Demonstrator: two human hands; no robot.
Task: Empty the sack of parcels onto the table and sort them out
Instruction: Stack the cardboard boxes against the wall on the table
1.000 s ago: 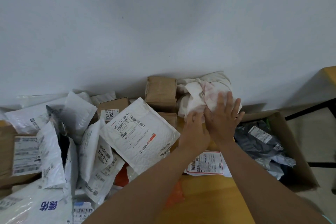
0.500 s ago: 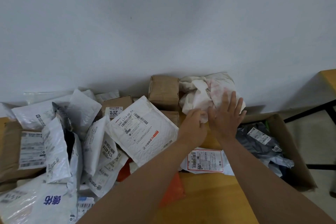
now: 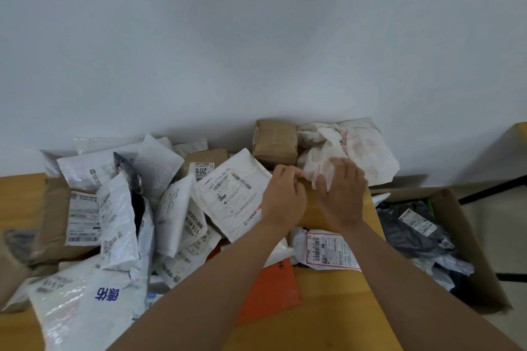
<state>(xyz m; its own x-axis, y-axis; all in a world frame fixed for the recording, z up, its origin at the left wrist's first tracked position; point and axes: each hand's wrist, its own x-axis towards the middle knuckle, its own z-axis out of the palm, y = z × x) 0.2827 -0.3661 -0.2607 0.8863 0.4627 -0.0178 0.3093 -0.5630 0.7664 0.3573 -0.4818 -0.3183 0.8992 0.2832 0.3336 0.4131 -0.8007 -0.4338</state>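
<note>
A crumpled white sack (image 3: 353,148) lies bunched against the far wall at the right end of the tabletop (image 3: 328,305), its long axis running left to right along the wall. Both hands work at its near edge: the left hand (image 3: 285,194) pinches a corner of the cloth between thumb and curled fingers, while the right hand (image 3: 340,191) rests on the fabric with fingers bent and gathering a fold. The sack sits just beyond both hands, a little to the right, so the right hand is the nearer to its bulk and the left holds only its near-left tip.

Just left of the sack, touching it, stands a brown box (image 3: 275,139). Parcels already lie tipped out across the left half of the tabletop: a padded mailer (image 3: 233,194) leans next to the left wrist, a heap of white bags (image 3: 114,208) spreads beyond it, and an orange packet (image 3: 271,285) shows beneath the left forearm. A labelled bag (image 3: 328,251) lies between the forearms. Off the tabletop's right edge, an open carton (image 3: 484,242) holds dark bags. The sack looks flat and slack, so it appears largely emptied, with sorting of the heap yet to come.
</note>
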